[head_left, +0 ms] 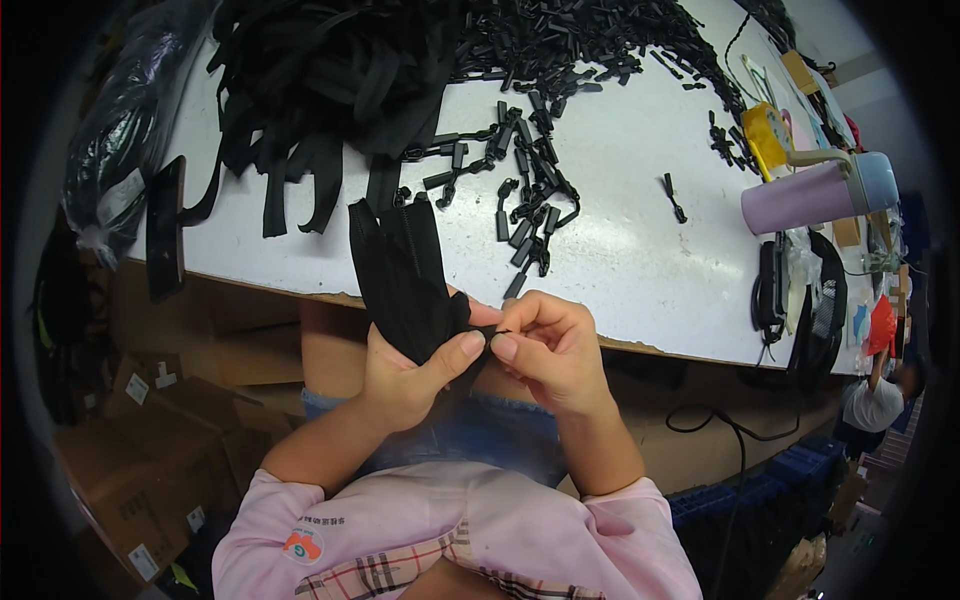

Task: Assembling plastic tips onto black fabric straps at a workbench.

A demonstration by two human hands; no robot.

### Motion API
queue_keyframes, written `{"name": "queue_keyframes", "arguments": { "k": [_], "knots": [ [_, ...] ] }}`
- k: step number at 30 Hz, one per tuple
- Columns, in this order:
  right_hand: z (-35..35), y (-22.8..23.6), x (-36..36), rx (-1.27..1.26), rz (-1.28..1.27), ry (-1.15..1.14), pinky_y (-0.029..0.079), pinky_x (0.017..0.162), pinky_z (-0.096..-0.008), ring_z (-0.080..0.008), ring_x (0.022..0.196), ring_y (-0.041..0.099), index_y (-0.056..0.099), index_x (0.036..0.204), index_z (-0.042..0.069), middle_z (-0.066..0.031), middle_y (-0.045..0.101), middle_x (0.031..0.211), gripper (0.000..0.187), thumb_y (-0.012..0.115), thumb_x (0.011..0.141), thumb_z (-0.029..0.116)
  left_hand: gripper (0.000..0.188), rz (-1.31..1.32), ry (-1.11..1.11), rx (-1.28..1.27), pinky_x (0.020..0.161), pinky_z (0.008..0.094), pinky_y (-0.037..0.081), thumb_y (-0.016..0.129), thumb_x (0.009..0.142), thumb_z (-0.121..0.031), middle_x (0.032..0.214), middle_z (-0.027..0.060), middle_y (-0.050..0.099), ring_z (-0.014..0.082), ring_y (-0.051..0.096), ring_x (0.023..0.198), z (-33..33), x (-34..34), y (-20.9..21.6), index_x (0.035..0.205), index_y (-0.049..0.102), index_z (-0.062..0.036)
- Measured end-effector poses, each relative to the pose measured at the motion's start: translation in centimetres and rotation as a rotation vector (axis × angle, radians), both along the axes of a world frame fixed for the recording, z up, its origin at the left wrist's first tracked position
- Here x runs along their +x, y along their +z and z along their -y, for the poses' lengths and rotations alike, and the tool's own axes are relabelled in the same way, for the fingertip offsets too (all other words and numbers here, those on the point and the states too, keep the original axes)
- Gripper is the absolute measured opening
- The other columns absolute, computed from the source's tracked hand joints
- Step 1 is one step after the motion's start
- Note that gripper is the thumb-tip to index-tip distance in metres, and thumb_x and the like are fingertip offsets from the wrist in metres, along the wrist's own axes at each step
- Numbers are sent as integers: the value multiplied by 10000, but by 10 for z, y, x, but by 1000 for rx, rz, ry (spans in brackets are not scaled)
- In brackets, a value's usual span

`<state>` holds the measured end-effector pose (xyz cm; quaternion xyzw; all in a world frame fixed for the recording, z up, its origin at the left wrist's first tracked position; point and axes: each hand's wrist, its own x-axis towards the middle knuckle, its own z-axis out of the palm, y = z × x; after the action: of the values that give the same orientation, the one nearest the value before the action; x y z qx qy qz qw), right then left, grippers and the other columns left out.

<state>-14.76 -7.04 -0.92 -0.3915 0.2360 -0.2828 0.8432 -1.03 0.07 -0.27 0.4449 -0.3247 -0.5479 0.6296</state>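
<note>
At the near edge of the table, my left hand (pixel 402 380) is closed around a folded black zipper tape (pixel 392 265), whose loose ends stand up toward the tabletop. My right hand (pixel 560 355) pinches the tape's other end between thumb and fingertips, close to my left thumb. Whether a slider sits in that pinch is hidden by the fingers. Just beyond my hands lies a loose group of black zipper sliders with long pulls (pixel 530 190). A large heap of black zipper tapes (pixel 320 80) covers the far left of the table.
More sliders (pixel 570 40) are piled at the back of the white table (pixel 640 270). On the right stand a lilac bottle (pixel 795 200) and a yellow tape roll (pixel 765 135). A dark phone-like slab (pixel 166 230) rests at the left edge. Cardboard boxes (pixel 140 470) sit below left. Another person (pixel 875 405) is far right.
</note>
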Motion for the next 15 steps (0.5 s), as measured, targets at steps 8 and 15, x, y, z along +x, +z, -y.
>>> {"name": "queue_keyframes", "arguments": {
  "k": [8, 15],
  "knots": [
    [-16, -2, 12, -457, -132, -330, 322, 427, -153, -30, 518, 430, 522, 789, -11, -5, 497, 675, 62, 565, 745, -5, 157, 222, 106, -104, 715, 239, 424, 519, 766, -18, 881, 86, 555, 107, 517, 798, 4, -7, 1, 915, 524, 29],
    [-14, -1, 10, -766, -279, -340, 319, 481, -172, -60, 558, 402, 505, 762, -20, -39, 498, 691, 42, 537, 735, -25, 184, 256, 138, -105, 730, 241, 427, 503, 771, 1, 909, 95, 555, 107, 520, 806, 2, -10, -2, 952, 495, 30]
  ]
}}
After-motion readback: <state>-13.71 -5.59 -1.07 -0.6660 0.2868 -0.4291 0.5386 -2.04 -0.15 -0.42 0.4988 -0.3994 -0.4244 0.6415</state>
